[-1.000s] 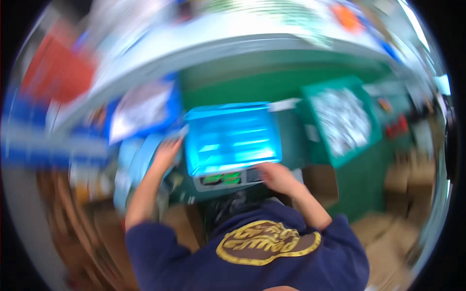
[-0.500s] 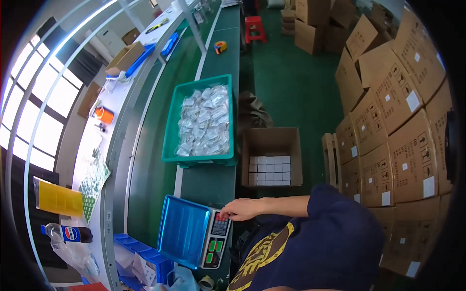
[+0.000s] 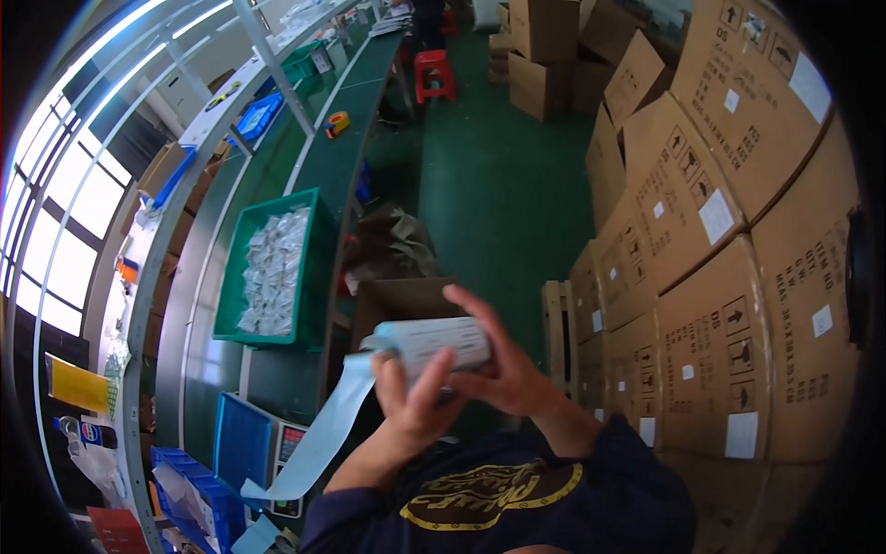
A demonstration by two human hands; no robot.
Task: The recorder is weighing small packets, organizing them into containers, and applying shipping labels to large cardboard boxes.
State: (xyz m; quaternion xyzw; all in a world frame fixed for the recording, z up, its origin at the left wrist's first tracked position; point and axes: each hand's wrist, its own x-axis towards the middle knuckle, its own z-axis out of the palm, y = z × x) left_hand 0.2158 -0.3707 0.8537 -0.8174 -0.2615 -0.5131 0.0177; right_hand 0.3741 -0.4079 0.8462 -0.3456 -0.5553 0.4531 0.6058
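Observation:
Both my hands hold a roll of white labels (image 3: 434, 342) in front of my chest. My left hand (image 3: 413, 399) grips it from below, fingers up over its near side. My right hand (image 3: 498, 365) wraps over its right end and top. A long pale blue backing strip (image 3: 318, 439) hangs from the roll's left end down toward the blue-topped weighing scale (image 3: 245, 443) on the green bench (image 3: 277, 374).
A green crate (image 3: 314, 268) of white packets sits on the bench above the scale. An open cardboard box (image 3: 369, 300) lies behind the roll. Stacked cardboard cartons (image 3: 720, 268) fill the right. A red stool (image 3: 434, 69) stands far up the green floor.
My right hand has left the scale's keypad. Both hands have come up in front of me and now hold the label roll, its strip trailing down left.

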